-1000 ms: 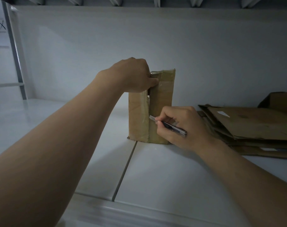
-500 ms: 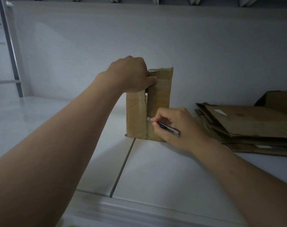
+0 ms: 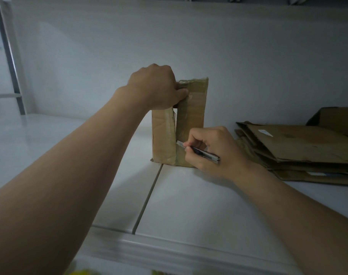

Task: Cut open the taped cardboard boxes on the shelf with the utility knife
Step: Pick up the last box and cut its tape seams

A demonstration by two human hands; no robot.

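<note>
While it stands upright on the white shelf (image 3: 189, 207), near the back wall (image 3: 189, 46), the taped cardboard box (image 3: 194, 116) shows its front face to the camera. A narrow dark slit (image 3: 176, 124) runs down the middle of that face, between a left panel and a right panel. Glossy brown tape (image 3: 192, 82) covers the top edge. The box's bottom edge sits across the seam (image 3: 147, 199) where two shelf panels meet.

The left hand (image 3: 155, 88) grips the box at its top left corner. Its fingers are curled over the top edge and its thumb presses on the front, at the upper end of the slit. The right hand (image 3: 215, 153) is low at the box's right front and pinches the utility knife (image 3: 207, 155) like a pen, fingers clamped round the handle. The silver blade points left and up, and its tip meets the lower part of the slit, a little above the base. The heel of this hand is close to the shelf; whether it touches cannot be told.

Just right of the right hand lies a stack of flattened cardboard (image 3: 300, 151), with pale labels on some sheets. Behind the stack, at the far right edge, is part of another brown box (image 3: 338, 120). A grey metal upright (image 3: 10, 62) stands at the far left.
</note>
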